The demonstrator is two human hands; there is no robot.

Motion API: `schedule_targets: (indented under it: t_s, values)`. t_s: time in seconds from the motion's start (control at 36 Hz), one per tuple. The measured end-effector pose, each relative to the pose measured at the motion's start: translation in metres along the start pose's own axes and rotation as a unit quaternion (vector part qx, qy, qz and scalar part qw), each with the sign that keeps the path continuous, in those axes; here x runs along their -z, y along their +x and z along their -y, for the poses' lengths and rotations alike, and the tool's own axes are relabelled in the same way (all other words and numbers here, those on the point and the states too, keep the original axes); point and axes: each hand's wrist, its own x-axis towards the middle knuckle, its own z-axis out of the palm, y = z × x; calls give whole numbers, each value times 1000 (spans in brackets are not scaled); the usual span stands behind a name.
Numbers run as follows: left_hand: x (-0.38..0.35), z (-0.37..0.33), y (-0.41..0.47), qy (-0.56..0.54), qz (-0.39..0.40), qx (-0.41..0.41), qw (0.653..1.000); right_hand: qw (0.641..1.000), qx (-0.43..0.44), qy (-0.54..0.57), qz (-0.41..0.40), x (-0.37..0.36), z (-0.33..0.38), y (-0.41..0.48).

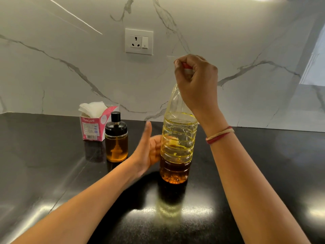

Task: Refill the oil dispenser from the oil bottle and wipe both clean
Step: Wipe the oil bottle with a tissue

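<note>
Standing upright on the black countertop [52, 173], the oil bottle [175, 169] has dark amber oil only in its lowest part, with clear ribbed plastic above. The person's left hand [149, 150] holds it at mid-height, fingers wrapped round the far side and showing through the plastic, thumb sticking up free. The right hand [195, 80] is closed over the top, fingers curled round the red cap [186, 65], with red and cream threads [219, 135] tied at the wrist. Just left of the bottle stands the oil dispenser [116, 143], black lid on, roughly half full. Behind it, against the marble wall [52, 67], sits a pink tissue box [91, 127]
</note>
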Motion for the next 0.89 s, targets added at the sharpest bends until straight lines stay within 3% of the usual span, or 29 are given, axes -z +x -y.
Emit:
schedule_targets:
  t_s: [0.08, 0.22, 0.36, 0.5, 0.64, 0.78, 0.89]
  values:
    - [5, -7, 0, -71, -9, -24, 997, 1000, 3, -1, -1, -1, 1, 0]
    - [2, 1, -3, 65, 28, 38, 997, 1000, 3, 1, -1, 0, -1, 0]
    - [9, -11, 1, -106, 26, -34, 993, 1000, 11, 2, -5, -2, 0, 0]
    - [3, 1, -1, 53, 55, 41, 996, 1000, 11, 1, -6, -1, -1, 0]
    - [4, -10, -1, -85, 49, -20, 995, 1000, 18, 3, -10, -2, 1, -1]
    - [2, -1, -1, 88, 69, 34, 993, 1000, 15, 2, -16, -1, 0, -1]
    - [2, -9, -2, -29, 38, -18, 999, 1000, 16, 5, -19, -1, 1, -2]
